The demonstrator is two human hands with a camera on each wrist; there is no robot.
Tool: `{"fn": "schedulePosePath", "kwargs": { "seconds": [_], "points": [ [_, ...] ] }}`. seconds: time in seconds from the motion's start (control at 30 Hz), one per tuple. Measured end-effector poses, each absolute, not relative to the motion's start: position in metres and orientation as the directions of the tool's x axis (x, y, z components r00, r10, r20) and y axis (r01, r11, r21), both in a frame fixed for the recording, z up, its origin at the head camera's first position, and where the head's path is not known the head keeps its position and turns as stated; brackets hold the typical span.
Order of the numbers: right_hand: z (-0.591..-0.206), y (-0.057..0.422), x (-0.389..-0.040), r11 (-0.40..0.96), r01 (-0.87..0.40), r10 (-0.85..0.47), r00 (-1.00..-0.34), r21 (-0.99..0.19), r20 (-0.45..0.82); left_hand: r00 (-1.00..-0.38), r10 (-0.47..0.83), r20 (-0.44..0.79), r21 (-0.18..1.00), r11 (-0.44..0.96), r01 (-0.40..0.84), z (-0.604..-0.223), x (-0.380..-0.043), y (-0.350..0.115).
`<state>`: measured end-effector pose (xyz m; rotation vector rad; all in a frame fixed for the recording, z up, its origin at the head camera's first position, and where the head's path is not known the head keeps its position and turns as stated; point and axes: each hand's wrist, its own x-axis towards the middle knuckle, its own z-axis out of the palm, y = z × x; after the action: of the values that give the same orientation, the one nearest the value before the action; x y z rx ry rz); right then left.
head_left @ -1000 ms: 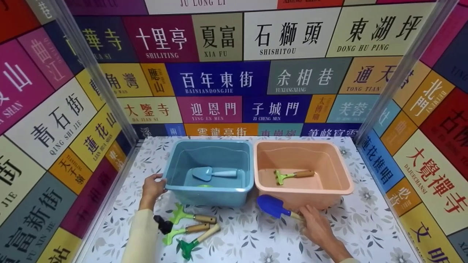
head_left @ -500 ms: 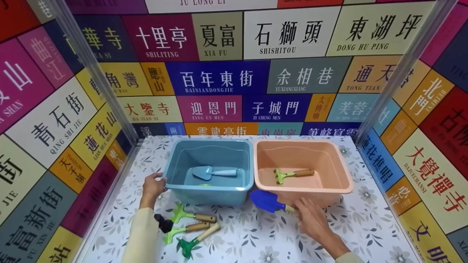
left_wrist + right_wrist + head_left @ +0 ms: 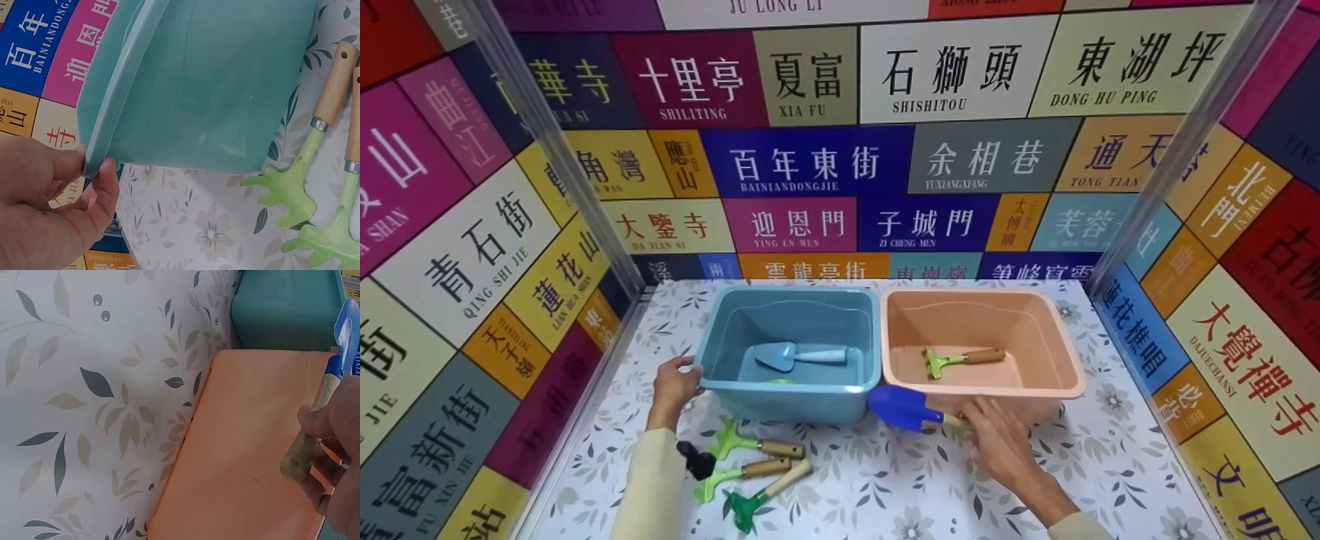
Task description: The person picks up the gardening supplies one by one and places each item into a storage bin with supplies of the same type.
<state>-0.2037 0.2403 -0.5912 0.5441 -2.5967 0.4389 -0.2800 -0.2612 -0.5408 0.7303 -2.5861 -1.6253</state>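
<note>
My left hand (image 3: pixel 675 386) pinches the front left corner of the blue plastic tub (image 3: pixel 795 405) by its rim; the left wrist view shows thumb and fingers on either side of that rim (image 3: pixel 121 84). In my right hand (image 3: pixel 1005 442) is a blue hand trowel (image 3: pixel 901 407), gripped by its pale wooden handle (image 3: pixel 306 450). The trowel's blade points left, in front of where the two tubs meet. My right hand is close to the front wall of the peach tub (image 3: pixel 1050 405). Whether it touches that wall I cannot tell.
Inside the blue tub lies a light blue trowel (image 3: pixel 802 355), with a green thing (image 3: pixel 780 381) partly hidden. A green hand rake (image 3: pixel 960 361) lies in the peach tub. Green rakes (image 3: pixel 754 446), a dark green rake (image 3: pixel 765 495) and a black tool head (image 3: pixel 696 460) lie on the floral surface.
My right hand has carried the blue trowel a little left and upward, nearer the tubs' front rims. The left hand has stayed at the blue tub's corner.
</note>
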Motion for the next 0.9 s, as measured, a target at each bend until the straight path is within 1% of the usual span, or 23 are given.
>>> {"fn": "schedulePosePath", "kwargs": {
  "seconds": [0.2, 0.57, 0.9],
  "points": [
    [-0.584, 0.235, -0.205, 0.877, -0.434, -0.306, -0.835, -0.206, 0.457, -0.896, -0.367, -0.250, 0.858, 0.345, -0.381, -0.539, -0.279, -0.261],
    [-0.572, 0.222, -0.213, 0.862, -0.445, -0.293, -0.830, -0.245, 0.475, -0.899, -0.351, -0.262, 0.864, 0.330, -0.380, -0.541, -0.280, -0.265],
    [-0.557, 0.211, -0.224, 0.848, -0.475, -0.306, -0.801, -0.235, 0.514, -0.899, -0.354, -0.259, 0.857, 0.345, -0.383, -0.539, -0.279, -0.263]
  ]
}}
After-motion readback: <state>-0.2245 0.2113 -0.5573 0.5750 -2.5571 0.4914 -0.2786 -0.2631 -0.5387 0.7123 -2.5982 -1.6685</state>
